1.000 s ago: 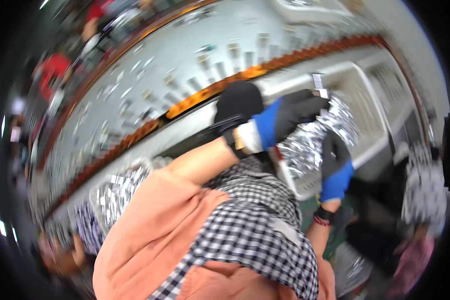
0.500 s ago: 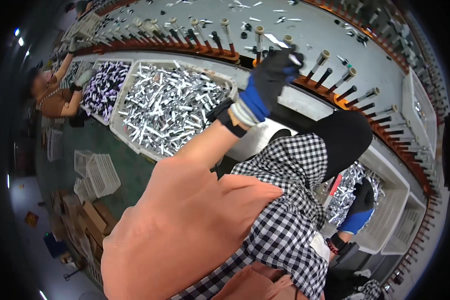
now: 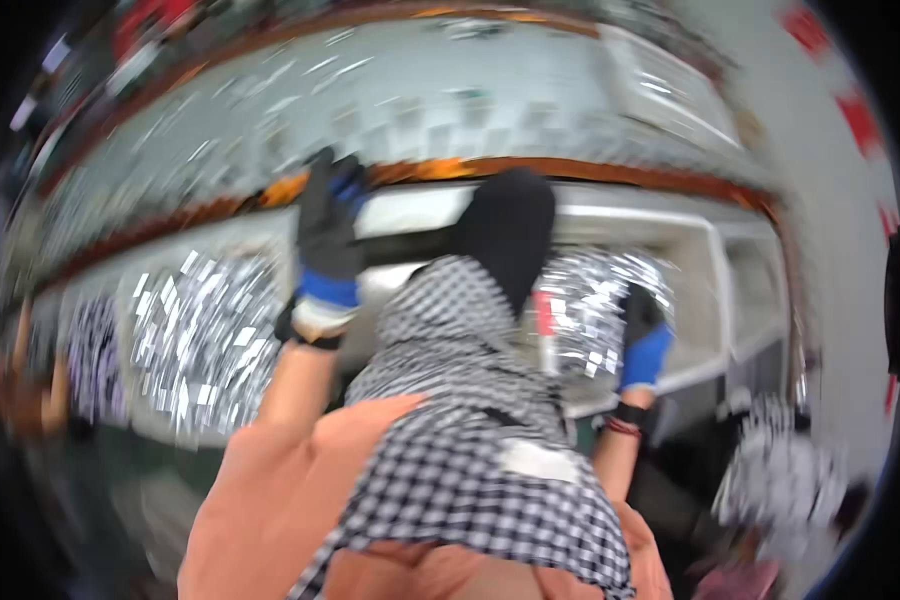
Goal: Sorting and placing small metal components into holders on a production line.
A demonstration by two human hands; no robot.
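Note:
My left hand (image 3: 330,230), in a dark glove with a blue and white cuff, is raised just in front of an orange-brown rail (image 3: 515,170) lined with upright posts. Its fingers look stretched out and somewhat apart; motion blur softens them and I see nothing held. My right hand (image 3: 645,330), gloved alike, reaches into a pale crate (image 3: 720,300) of small shiny silver pieces (image 3: 585,310). Its fingertips are blurred among the pieces, so whether they grip any is unclear. A red strip (image 3: 543,312) lies at the left side of those pieces.
Another crate of silver pieces (image 3: 205,340) stands to my left, then one of purple and white pieces (image 3: 95,355). Behind the rail runs a grey surface (image 3: 510,70) with scattered pieces and a white tray (image 3: 670,85). At the far left a blurred person (image 3: 30,390) works.
The whole view has swung to the right and blurred. My left hand has come away from the post tops, its fingers now straighter. My right hand is still in the crate.

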